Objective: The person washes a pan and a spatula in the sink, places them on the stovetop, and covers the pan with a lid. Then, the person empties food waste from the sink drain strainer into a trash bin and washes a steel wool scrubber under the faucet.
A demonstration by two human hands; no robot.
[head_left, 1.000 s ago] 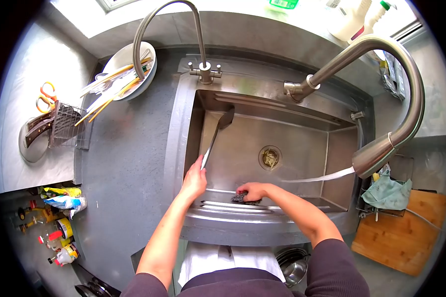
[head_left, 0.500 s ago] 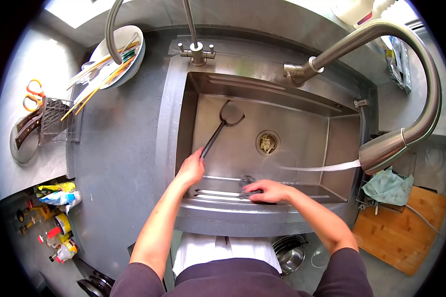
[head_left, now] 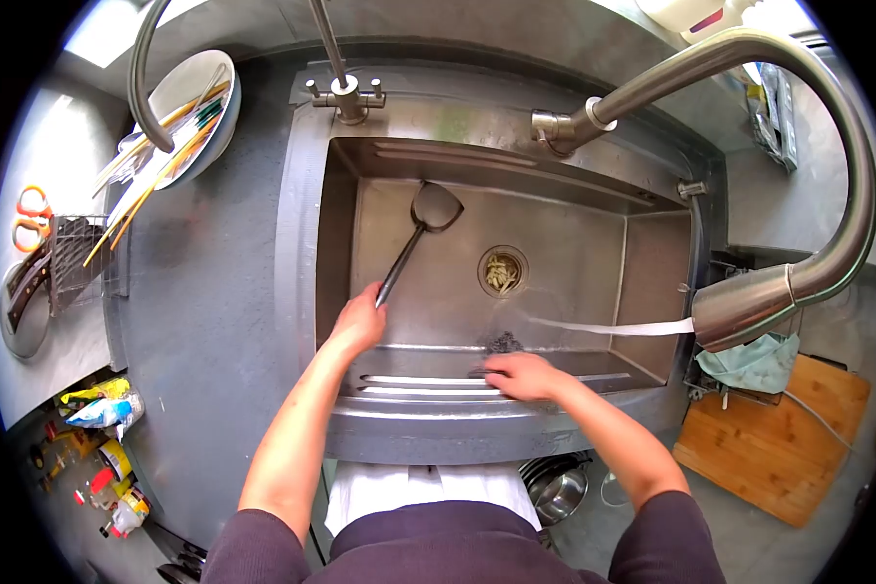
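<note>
My left hand [head_left: 360, 319] is closed around the dark handle of a wok spatula [head_left: 404, 261]. The spatula's metal head rests over the sink floor, up and left of the drain. Low in the sink, near its front wall, my right hand [head_left: 524, 376] is curled with a grey steel wool scrubber [head_left: 503, 343] at its fingers; part of the grip is hidden under the hand. A stream of water [head_left: 613, 328] runs leftward from the big faucet [head_left: 745, 310] to just above the scrubber. Pale food scraps [head_left: 502, 274] lie in the drain of the steel sink [head_left: 574, 234].
Left of the sink, a white bowl [head_left: 226, 127] holds chopsticks and cutlery. Orange-handled scissors [head_left: 31, 219] and knives stand in a wire rack [head_left: 78, 263]. A thin second faucet [head_left: 350, 101] rises behind the sink. At right are a green cloth [head_left: 749, 363] and a wooden cutting board [head_left: 779, 443].
The spatula's head has turned, showing more of its face. My right hand and the scrubber have shifted slightly within the sink. The whole view has moved a little.
</note>
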